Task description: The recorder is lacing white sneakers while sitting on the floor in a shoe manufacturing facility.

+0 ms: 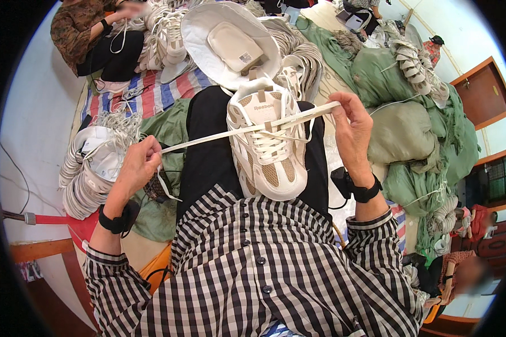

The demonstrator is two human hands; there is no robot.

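A white and tan sneaker [275, 143] rests on my lap, its toe toward me and its tongue away. White laces criss-cross its front. My left hand [138, 165] is closed in a pinch on a white shoelace [208, 138], left of the shoe. Out to the right, my right hand [351, 129] is raised, thumb and fingers pinching the lace. Between both hands the lace stretches taut in a slant across the sneaker's upper, higher on the right. A loose lace end dangles below my left hand.
Beyond the sneaker lies a pale bucket hat [230, 42] with a flat insert inside. Stacked shoe uppers [87, 174] and a lace bundle [118, 124] sit at left. Green sacks [399, 123] pile up at right. A person [98, 39] sits at the far left on a striped sheet [152, 92].
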